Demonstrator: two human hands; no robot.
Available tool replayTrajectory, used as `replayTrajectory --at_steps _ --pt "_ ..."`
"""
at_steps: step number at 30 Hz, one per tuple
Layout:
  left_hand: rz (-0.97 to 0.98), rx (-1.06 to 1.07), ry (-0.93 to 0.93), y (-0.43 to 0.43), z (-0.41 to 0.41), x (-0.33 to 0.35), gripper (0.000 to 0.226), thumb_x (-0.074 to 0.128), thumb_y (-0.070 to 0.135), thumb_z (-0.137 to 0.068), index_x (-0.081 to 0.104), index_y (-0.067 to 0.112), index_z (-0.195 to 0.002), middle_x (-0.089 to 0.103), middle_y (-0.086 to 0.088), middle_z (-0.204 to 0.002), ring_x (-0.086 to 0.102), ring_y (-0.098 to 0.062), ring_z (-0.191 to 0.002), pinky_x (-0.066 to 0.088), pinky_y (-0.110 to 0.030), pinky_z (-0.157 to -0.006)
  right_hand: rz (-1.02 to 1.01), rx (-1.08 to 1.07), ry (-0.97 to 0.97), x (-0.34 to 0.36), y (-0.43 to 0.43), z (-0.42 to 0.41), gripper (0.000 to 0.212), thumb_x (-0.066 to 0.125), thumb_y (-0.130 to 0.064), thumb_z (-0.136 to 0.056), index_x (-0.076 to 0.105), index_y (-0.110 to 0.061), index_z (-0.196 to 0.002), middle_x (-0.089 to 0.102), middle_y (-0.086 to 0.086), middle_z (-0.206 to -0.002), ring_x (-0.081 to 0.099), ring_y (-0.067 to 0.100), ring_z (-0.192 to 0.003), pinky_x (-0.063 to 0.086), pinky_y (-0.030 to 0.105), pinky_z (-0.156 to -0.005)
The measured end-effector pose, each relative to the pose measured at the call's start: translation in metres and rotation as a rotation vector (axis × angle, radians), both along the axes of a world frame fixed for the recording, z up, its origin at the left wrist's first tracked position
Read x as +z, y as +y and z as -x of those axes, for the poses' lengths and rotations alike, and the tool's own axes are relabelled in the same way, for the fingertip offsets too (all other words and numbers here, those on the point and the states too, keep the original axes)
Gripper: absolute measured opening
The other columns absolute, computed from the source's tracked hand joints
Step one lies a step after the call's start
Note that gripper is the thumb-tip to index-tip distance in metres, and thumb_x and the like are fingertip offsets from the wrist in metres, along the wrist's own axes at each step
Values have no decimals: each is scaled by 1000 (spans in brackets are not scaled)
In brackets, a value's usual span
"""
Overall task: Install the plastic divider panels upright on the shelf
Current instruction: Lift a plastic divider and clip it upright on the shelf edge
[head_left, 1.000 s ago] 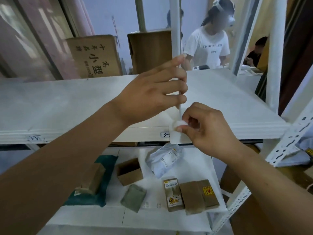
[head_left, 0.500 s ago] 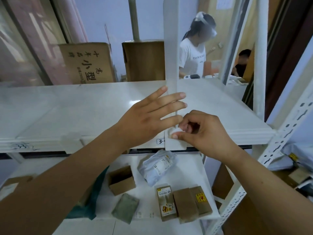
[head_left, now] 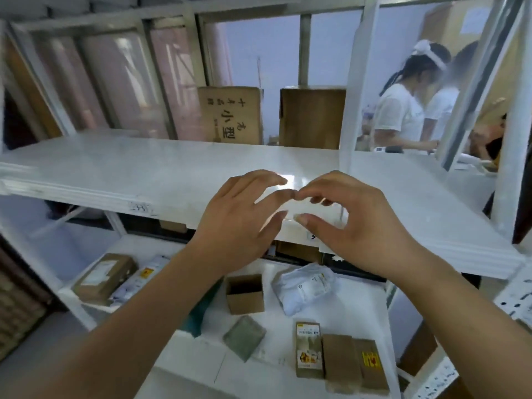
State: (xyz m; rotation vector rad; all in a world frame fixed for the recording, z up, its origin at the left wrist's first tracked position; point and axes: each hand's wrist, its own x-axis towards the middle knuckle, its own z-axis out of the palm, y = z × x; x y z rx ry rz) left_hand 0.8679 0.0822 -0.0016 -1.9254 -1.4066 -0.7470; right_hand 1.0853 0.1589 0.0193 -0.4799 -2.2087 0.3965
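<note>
A thin white plastic divider panel (head_left: 354, 96) stands upright on the white shelf board (head_left: 129, 168), right of centre, with neither hand touching it. My left hand (head_left: 244, 223) and my right hand (head_left: 357, 226) hover side by side over the shelf's front edge, just left of the panel's foot. Their fingers are spread and curled and their fingertips almost meet. Both hands hold nothing. The panel's bottom front corner is hidden behind my right hand.
Two cardboard boxes (head_left: 230, 115) (head_left: 312, 118) stand at the back of the shelf. The lower shelf (head_left: 201, 367) carries several small parcels, an open carton (head_left: 245, 293) and a white bag (head_left: 305, 286). A white upright post (head_left: 512, 139) is at right. People work behind the rack.
Both hands have let go of the divider and shifted left of it, now open. The view has swung left and up, so the panel appears further right.
</note>
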Motion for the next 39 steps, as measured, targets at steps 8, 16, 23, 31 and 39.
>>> replayTrajectory --at_steps 8,16,23,31,39 --pt "-10 481 -301 -101 34 0 22 67 22 -99 77 17 -119 74 -4 -119 67 -25 -111 59 -48 -94 -189 138 -256 1 -28 106 37 68 -33 -95 64 -34 -132 62 -9 -134 48 7 -118 27 11 -98" --pt "32 812 -335 -204 88 -1 29 70 19 -97 72 18 -125 69 -3 -125 61 -26 -116 55 -47 -94 -216 297 -297 -4 -102 204 47 63 -46 -95 61 -30 -139 65 -5 -135 58 18 -116 48 37 -98" --pt "1 942 -325 -269 163 -4 30 67 24 -98 69 20 -128 64 -3 -129 57 -24 -121 53 -43 -98 -252 295 -330 -10 -153 298 61 59 -52 -95 42 -35 -152 56 -5 -145 55 20 -123 48 41 -99" --pt "41 1002 -344 -306 271 -1 33 64 33 -101 68 23 -132 60 1 -136 53 -19 -127 49 -39 -106 -260 269 -365 -2 -185 410 65 55 -56 -96 35 -37 -155 46 -4 -155 48 22 -136 45 43 -106" --pt "58 960 -347 -284 377 4 32 62 37 -102 68 24 -130 58 0 -139 52 -24 -131 50 -45 -104 -222 219 -411 2 -171 509 65 58 -56 -95 37 -38 -154 46 -4 -156 47 23 -138 43 46 -109"
